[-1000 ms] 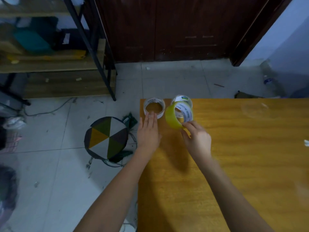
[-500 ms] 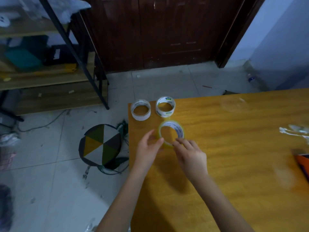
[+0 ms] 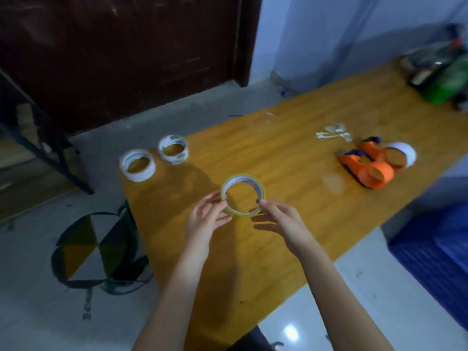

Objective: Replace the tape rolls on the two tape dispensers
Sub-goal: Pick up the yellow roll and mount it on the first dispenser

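Two orange tape dispensers (image 3: 372,165) lie at about 2 o'clock from the hands, well apart from them, and neither looks freshly loaded, so the refitting itself appears undone. Two white rolls (image 3: 155,160) sit near the desk (image 3: 291,249) edge at 10 o'clock. The yellow-green tape roll (image 3: 242,195) is held above the desk centre: the left hand (image 3: 206,219) pinches its left rim with fingers (image 3: 217,203) closed on it, the right hand (image 3: 281,221) pinches the right rim likewise, remaining fingers loosely spread.
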Available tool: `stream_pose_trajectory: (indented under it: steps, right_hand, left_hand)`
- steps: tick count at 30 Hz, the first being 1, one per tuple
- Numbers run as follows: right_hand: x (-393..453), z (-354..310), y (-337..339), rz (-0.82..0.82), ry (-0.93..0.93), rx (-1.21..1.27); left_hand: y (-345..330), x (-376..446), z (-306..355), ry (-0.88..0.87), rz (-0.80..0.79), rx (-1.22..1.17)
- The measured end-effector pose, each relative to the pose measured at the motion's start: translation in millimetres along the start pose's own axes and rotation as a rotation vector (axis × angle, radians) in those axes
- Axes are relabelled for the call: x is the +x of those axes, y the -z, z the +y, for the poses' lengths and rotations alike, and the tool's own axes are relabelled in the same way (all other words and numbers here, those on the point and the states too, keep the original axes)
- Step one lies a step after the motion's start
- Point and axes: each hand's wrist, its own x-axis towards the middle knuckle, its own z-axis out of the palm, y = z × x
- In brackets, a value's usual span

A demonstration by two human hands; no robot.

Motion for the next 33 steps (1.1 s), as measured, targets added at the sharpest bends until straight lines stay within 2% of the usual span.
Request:
stream_pose_trajectory:
  steps: [7,11,16,23,28,33]
  right_hand:
    - [-59.6,21.0,45.9,0.236,0.039,0.104]
    - [-71.1,25.4,79.3,0.308,0.044,0.160]
    - [-71.4,20.6,136.6,0.300,0.029,0.129]
    - [-60.8,4.0,268.2,0.302,0.016,0.094]
    - [-46.6,-14.1,339.2,0.243,0.009,0.061]
    - [-21.3,-33.2,376.2,0.187,-0.018,0.077]
  left_hand:
    - [-39.6,-30.1,-30.7,0.068,-0.215,0.079]
    - [-70.3,-43.1,-41.0,0.079,-0.282,0.107]
    - [-120.9,-48.3,-64.3,0.063,-0.272,0.190]
    - [-239.4,-52.3,-115.3,0.084,-0.292,0.216]
    - [-308.2,-51.8,-136.0,0.074,-0.227,0.225]
    - [-345.2,-41.9,-142.3,0.080,-0.152,0.229]
